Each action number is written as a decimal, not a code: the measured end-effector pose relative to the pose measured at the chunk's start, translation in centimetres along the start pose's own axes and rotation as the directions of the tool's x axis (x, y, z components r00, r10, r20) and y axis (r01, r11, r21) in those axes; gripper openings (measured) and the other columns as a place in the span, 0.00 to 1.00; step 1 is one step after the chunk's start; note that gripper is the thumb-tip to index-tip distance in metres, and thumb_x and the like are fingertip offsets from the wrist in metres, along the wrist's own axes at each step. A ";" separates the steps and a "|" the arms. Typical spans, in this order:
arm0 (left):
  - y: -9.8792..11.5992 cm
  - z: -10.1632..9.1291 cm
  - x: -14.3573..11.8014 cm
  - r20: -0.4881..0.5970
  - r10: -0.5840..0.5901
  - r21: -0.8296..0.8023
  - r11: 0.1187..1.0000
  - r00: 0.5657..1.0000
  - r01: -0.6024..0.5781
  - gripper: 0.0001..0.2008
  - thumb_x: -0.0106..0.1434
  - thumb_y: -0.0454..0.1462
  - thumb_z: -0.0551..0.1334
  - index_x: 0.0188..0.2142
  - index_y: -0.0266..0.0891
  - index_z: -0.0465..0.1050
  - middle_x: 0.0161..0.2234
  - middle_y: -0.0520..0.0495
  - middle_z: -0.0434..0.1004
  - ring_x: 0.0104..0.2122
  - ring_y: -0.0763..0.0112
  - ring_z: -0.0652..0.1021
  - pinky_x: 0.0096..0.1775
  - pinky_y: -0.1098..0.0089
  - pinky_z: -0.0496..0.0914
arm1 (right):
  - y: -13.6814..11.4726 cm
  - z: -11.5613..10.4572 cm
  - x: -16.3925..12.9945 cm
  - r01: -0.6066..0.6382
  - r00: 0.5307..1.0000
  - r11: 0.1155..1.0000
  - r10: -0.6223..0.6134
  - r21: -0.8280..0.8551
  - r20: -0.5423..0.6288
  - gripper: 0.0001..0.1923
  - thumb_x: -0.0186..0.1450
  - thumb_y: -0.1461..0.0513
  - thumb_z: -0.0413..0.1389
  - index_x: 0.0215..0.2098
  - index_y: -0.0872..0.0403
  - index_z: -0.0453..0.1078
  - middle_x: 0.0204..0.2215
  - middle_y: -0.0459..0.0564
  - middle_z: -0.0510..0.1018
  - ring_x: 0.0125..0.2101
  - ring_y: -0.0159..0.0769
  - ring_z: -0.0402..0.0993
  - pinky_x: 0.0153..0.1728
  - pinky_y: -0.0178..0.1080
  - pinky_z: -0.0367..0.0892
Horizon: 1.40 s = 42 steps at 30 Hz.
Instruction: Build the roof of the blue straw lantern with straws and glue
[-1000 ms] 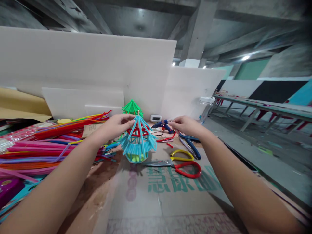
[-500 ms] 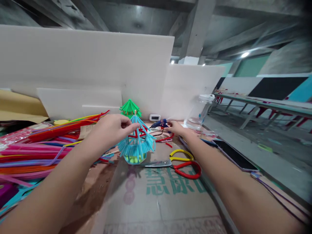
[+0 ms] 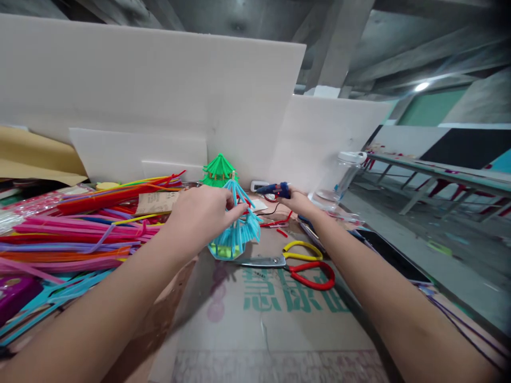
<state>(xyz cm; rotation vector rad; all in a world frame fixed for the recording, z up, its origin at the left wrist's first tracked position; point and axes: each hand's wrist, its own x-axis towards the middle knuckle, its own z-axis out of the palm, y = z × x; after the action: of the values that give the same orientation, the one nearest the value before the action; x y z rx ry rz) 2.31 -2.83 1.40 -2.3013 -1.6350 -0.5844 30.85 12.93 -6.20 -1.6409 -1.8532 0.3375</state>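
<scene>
My left hand [image 3: 203, 213] grips the top of a small blue straw pavilion model [image 3: 237, 231] that stands tilted on the cardboard sheet [image 3: 279, 324]. My right hand [image 3: 297, 201] reaches farther back and closes on a blue glue gun [image 3: 275, 189] near the white board wall. A green straw pavilion [image 3: 219, 169] stands behind the blue one. Scissors with a red and a yellow handle [image 3: 297, 263] lie just right of the blue model.
A big pile of coloured straws [image 3: 80, 229] covers the left side. A clear plastic jar [image 3: 339, 178] stands at the back right, a dark phone [image 3: 389, 255] lies by the right edge. White foam boards [image 3: 159, 101] wall off the back. Another long table [image 3: 439, 173] is far right.
My left hand has closed over the blue model's roof and tipped it. My right hand has reached further back and taken hold of the glue gun. The view shifted slightly.
</scene>
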 end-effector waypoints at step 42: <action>-2.8 -0.9 0.9 0.110 0.100 -0.337 0.940 0.989 -0.057 0.15 0.61 0.46 0.54 0.30 0.40 0.76 0.27 0.48 0.77 0.28 0.66 0.75 0.31 0.69 0.63 | -9.1 -4.8 -9.8 0.349 0.867 0.895 -0.421 0.278 0.267 0.24 0.57 0.54 0.63 0.52 0.43 0.72 0.41 0.41 0.81 0.41 0.41 0.78 0.40 0.36 0.74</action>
<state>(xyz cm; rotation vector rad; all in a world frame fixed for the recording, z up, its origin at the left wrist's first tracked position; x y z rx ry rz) -0.21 -1.52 2.56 -2.6822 -1.5910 -0.7632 26.71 0.82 -0.06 -1.0726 -2.2407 0.6390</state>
